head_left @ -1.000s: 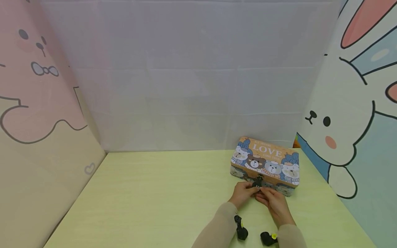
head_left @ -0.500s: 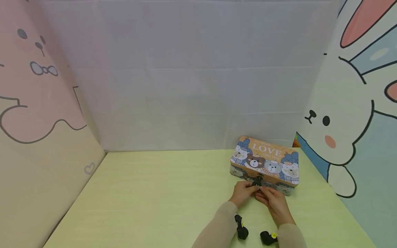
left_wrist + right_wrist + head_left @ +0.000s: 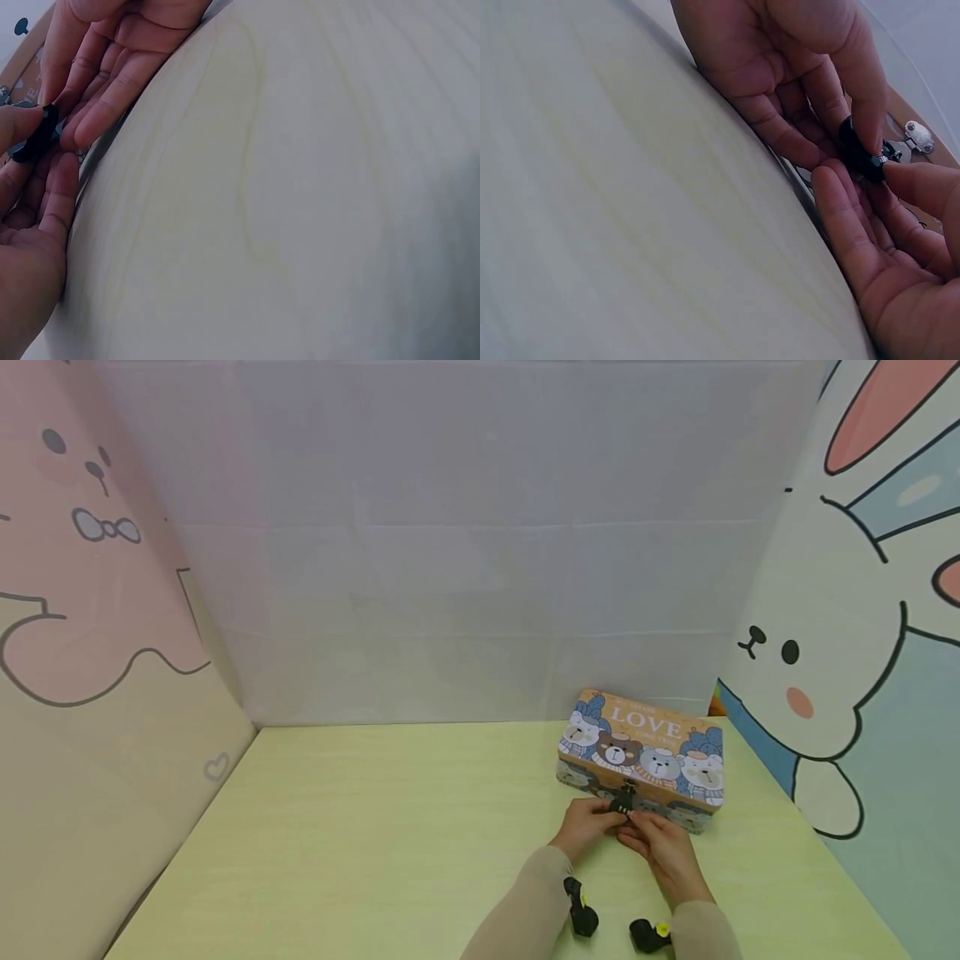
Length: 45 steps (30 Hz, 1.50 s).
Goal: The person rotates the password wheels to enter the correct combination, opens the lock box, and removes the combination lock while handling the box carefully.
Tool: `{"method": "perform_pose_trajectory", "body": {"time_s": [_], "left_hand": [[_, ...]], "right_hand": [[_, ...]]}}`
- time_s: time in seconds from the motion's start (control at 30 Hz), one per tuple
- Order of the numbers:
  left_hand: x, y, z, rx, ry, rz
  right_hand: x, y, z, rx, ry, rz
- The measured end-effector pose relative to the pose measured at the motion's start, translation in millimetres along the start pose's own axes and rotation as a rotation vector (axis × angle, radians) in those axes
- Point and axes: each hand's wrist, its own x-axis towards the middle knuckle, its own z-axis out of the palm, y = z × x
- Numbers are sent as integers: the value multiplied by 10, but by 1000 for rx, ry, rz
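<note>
A closed tin box [image 3: 649,743] with cartoon bears and "LOVE" on its lid lies angled on the table. At its front, the left hand [image 3: 585,829] and right hand [image 3: 670,853] meet with fingertips close together. Both pinch a small black object [image 3: 622,803], possibly a padlock. That dark object [image 3: 855,154] shows a small silver part [image 3: 883,159] between fingertips in the right wrist view, close to the box's metal latch [image 3: 919,137]. In the left wrist view, the black object [image 3: 36,135] is partly covered by fingers; whether it is fastened to the latch cannot be told.
Two black devices with yellow spots show by the forearms, one near the left sleeve [image 3: 582,914] and one near the right sleeve [image 3: 647,937]. The pale yellow-green table [image 3: 337,835] extends to the left. A white sheet [image 3: 450,568] hangs behind, and cartoon-printed panels stand at both sides.
The left forearm and the black device beside it have shifted very slightly left. Both hands keep nearly the same pose at the box front, and the box has stayed put.
</note>
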Motion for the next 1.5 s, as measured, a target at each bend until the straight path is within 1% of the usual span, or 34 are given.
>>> {"method": "perform_pose_trajectory", "body": {"time_s": [0.13, 0.23, 0.43, 0.5, 0.6, 0.7, 0.73, 0.83, 0.93, 1.2, 1.3, 1.37, 1.5], "left_hand": [[17, -26, 3, -18, -2, 9], [21, -39, 8, -14, 0, 7], [19, -22, 14, -15, -5, 1], [15, -14, 16, -2, -2, 8], [7, 4, 17, 2, 4, -10], [-3, 19, 11, 23, 2, -7], [-4, 23, 11, 16, 3, -20], [-6, 24, 9, 25, 3, -17], [-2, 18, 9, 10, 5, -29], [7, -12, 9, 20, 13, -11], [3, -14, 8, 19, 12, -13], [0, -8, 6, 34, 12, 0], [-2, 4, 0, 48, 15, 6]], "right_hand": [[4, -3, 2, 11, 3, -4], [2, -1, 2, 10, 2, 0], [1, 3, 0, 12, 6, -1], [2, 4, -1, 11, 5, -1], [5, 6, -5, 8, 3, 1], [5, 8, -8, 4, 4, 2], [4, 8, -8, 3, 5, 3], [2, 7, -7, 2, 7, 5], [0, 5, -4, 1, 7, 6], [-9, 0, -2, 18, 8, 9], [-11, -1, -3, 26, 7, 6], [-14, -2, -2, 18, 4, 0], [-22, -4, 0, -5, -4, -5]]}}
